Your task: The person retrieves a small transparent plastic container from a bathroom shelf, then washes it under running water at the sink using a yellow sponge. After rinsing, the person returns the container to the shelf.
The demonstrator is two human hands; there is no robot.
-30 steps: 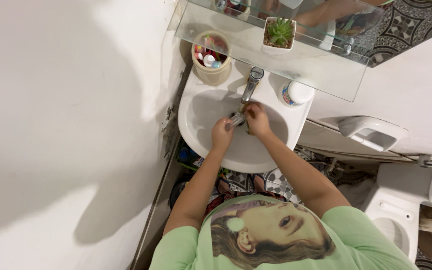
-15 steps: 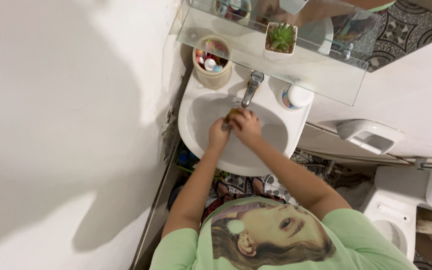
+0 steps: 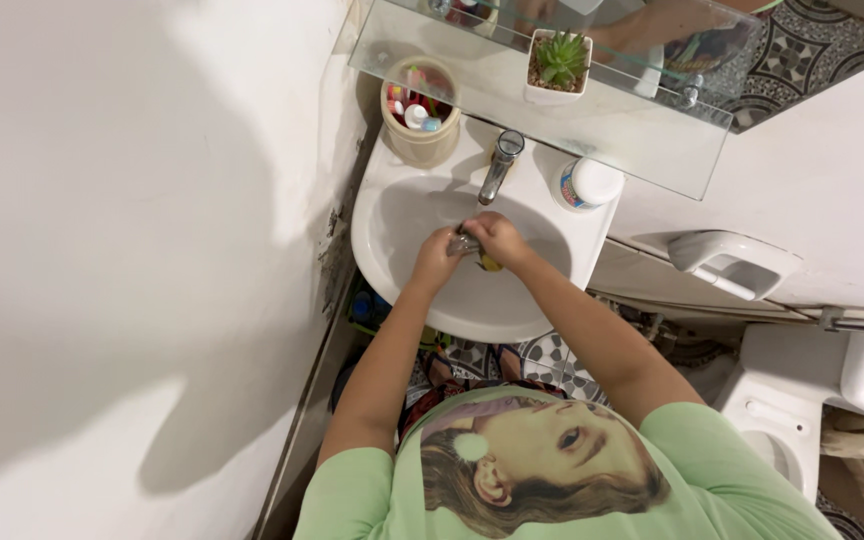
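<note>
Both hands meet over the bowl of a white ceramic sink [image 3: 402, 250], just below the spout of a polished metal faucet [image 3: 497, 165]. The left hand [image 3: 439, 255] is curled shut around a small shiny, glassy object [image 3: 464, 243], too small to name with certainty. The right hand [image 3: 498, 238] is closed on a yellowish sponge-like piece [image 3: 490, 264] that peeks out under its fingers and presses against that object. The two hands touch each other, with the held things between them, above the smooth rounded basin.

On the sink's rear ledge, to the left of the faucet, stands a beige cylindrical cup [image 3: 418, 110] holding toothbrushes and small tubes in red, white and blue. To the right of the faucet sits a round white jar [image 3: 590, 183] with a white lid and a colourful band of label around its side. Above, a clear glass shelf [image 3: 642, 140] carries a square white pot with a spiky green succulent [image 3: 559, 62]. A matte white wall [image 3: 132, 250] lies on the left, and patterned tiles [image 3: 542, 355] cover the floor under the sink.
</note>
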